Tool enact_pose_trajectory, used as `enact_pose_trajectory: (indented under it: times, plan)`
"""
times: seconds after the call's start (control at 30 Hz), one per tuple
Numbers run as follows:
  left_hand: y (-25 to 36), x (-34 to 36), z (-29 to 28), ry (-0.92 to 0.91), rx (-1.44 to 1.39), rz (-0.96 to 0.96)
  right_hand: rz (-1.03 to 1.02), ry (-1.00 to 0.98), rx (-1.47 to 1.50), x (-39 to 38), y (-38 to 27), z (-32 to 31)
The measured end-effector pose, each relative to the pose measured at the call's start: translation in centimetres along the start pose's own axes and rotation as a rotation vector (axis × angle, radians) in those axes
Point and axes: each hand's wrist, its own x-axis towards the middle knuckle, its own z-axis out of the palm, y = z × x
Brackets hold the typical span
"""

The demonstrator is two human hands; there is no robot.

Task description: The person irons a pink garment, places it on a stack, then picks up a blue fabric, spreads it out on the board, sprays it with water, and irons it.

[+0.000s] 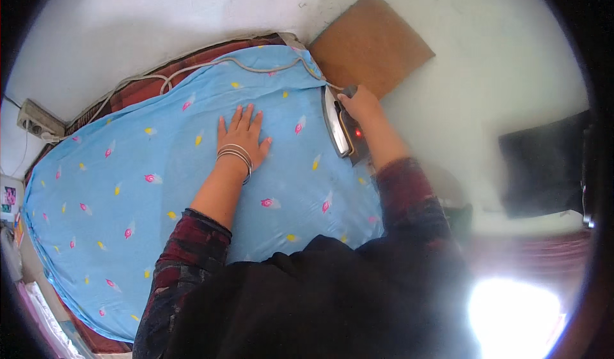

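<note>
A light blue cloth [192,186] with pink and yellow prints lies spread over the surface before me. My left hand [242,138] rests flat on its middle, fingers spread, bangles at the wrist. At the cloth's right edge, my right hand [362,105] is wrapped round the handle of a clothes iron [339,125]. The iron is tilted up on its side, its shiny soleplate facing left and a red light glowing on its body. Whether it touches the cloth I cannot tell. A pale cord [256,69] trails from the iron along the cloth's far edge.
The cord leads toward a socket box [39,121] at the far left by the wall. Under the blue cloth shows a dark red checked cloth [144,91]. A brown board [371,42] lies beyond the iron; a dark object [543,164] stands at right.
</note>
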Motion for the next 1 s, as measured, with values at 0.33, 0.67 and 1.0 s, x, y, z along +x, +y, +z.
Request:
enact_pose_trajectory:
  times: [0.33,0.67,1.0]
  plan:
    - [-0.9,-0.3,0.6,0.031,-0.040,0.019,-0.119,0.151,-0.121,-5.1,5.9,0.7]
    - [-1.5,-0.3,0.5,0.037,-0.050,0.018,-0.140,0.116,-0.118,-3.1,0.3,0.1]
    - [-1.9,0.3,0.6,0.169,-0.243,0.085,-0.160,0.190,-0.136,0.1,5.9,0.0]
